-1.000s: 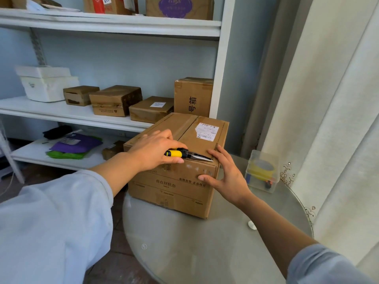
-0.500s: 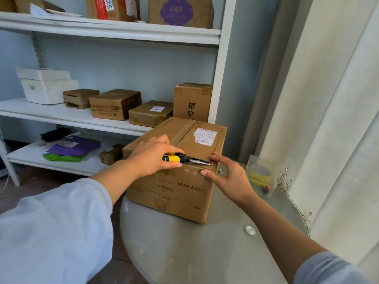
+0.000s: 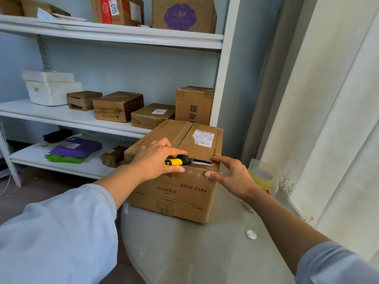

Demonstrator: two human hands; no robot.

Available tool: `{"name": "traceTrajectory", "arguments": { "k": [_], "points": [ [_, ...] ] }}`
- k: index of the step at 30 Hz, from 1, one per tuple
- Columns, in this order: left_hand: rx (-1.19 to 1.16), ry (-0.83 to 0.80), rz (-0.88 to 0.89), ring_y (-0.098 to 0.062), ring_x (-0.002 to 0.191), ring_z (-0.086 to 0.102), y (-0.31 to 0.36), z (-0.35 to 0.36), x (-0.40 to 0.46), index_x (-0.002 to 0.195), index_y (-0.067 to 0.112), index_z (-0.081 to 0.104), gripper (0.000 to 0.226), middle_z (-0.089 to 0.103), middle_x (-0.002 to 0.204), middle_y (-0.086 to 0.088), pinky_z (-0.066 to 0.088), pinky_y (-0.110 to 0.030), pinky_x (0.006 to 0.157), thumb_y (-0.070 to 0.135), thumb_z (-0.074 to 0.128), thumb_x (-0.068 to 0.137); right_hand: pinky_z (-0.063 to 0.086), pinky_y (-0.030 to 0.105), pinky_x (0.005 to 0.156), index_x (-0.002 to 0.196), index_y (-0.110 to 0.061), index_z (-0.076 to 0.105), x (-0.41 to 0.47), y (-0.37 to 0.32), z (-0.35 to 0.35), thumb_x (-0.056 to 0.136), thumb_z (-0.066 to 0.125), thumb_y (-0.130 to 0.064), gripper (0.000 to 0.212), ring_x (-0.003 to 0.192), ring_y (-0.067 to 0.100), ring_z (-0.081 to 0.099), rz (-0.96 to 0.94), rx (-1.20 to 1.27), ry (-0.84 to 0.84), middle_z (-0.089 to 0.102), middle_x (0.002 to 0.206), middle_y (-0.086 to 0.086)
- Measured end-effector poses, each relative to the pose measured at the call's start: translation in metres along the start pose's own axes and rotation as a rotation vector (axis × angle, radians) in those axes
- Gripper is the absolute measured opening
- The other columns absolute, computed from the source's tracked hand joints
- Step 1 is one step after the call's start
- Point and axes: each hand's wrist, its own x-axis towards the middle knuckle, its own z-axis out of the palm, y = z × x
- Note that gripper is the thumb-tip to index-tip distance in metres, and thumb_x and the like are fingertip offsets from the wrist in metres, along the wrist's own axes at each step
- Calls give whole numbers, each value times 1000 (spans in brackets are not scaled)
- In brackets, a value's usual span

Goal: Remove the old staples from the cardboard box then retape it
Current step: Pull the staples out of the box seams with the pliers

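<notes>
A brown cardboard box [image 3: 176,193] with a white shipping label stands on the round glass table [image 3: 205,253]. My left hand [image 3: 158,162] is shut on yellow-handled needle-nose pliers [image 3: 189,160], whose jaws lie along the box's near top edge and point right. My right hand [image 3: 229,175] presses on the box's near right top corner, thumb on the front face, fingers on top beside the plier tips. No staple is clear enough to make out.
A clear plastic container [image 3: 262,175] holding a yellow tape roll sits on the table right of the box. White shelves [image 3: 71,117] with several small cardboard boxes stand behind. A pale curtain [image 3: 338,119] hangs at the right.
The view has shifted slightly. My right hand slid up from the box's front face to its top right corner, close to the plier tips. My left hand keeps the pliers on the edge.
</notes>
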Motion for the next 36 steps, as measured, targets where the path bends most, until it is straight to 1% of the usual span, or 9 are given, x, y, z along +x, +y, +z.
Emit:
{"name": "traceTrajectory", "arguments": {
  "k": [8, 12, 16, 19, 26, 29, 32, 36],
  "points": [
    [35, -15, 0, -11, 106, 40, 1, -1, 4, 135, 51, 39, 58, 42, 109, 8, 40, -36, 87, 61, 56, 80, 34, 38, 109, 136, -24, 50, 1, 6, 2, 79, 72, -43, 64, 133, 17, 42, -8, 27, 20, 49, 142, -4],
    [49, -18, 7, -12, 107, 40, 0, -2, 5, 135, 51, 39, 58, 40, 107, 9, 40, -36, 87, 61, 56, 80, 34, 40, 110, 136, -25, 50, 2, 7, 4, 78, 72, -46, 65, 134, 17, 42, -11, 40, 25, 49, 142, -6],
    [106, -36, 19, -13, 108, 41, 3, -5, 8, 135, 51, 39, 58, 42, 110, 7, 40, -37, 88, 61, 55, 80, 34, 40, 110, 136, -25, 50, 3, 10, 5, 78, 72, -46, 65, 134, 16, 41, -12, 41, 28, 48, 143, -6],
    [146, -51, 24, -13, 106, 42, 6, -9, 10, 135, 51, 39, 57, 44, 110, 6, 40, -34, 84, 60, 55, 81, 33, 40, 110, 137, -24, 50, 2, 10, 5, 78, 72, -45, 66, 134, 17, 41, -15, 43, 31, 47, 144, -6],
    [168, -48, 27, -11, 97, 39, 14, -11, 13, 126, 51, 49, 42, 43, 99, 6, 36, -33, 80, 56, 55, 85, 34, 41, 110, 136, -24, 50, 4, 9, 6, 79, 72, -45, 65, 134, 17, 42, 0, 35, 31, 48, 144, -6],
    [124, -42, 5, -12, 95, 41, 12, -8, 10, 124, 52, 50, 40, 43, 99, 6, 33, -32, 75, 54, 57, 85, 38, 38, 106, 129, -24, 57, 3, 8, 5, 79, 73, -40, 55, 130, 15, 45, -7, 63, 43, 53, 139, -5],
    [60, -23, -10, -12, 94, 41, 10, -6, 9, 124, 49, 53, 40, 43, 97, 6, 32, -31, 73, 53, 59, 84, 43, 28, 98, 116, -20, 69, -1, 7, 5, 85, 70, -33, 34, 121, 11, 53, -28, 167, 116, 63, 125, -6],
    [1, -6, -30, -11, 92, 39, 12, -5, 8, 125, 46, 54, 42, 41, 95, 7, 32, -30, 75, 52, 60, 83, 51, 33, 96, 109, -16, 72, -3, 1, 6, 91, 62, -24, 22, 104, 10, 62, -5, 230, 196, 70, 108, -4]
  ]
}}
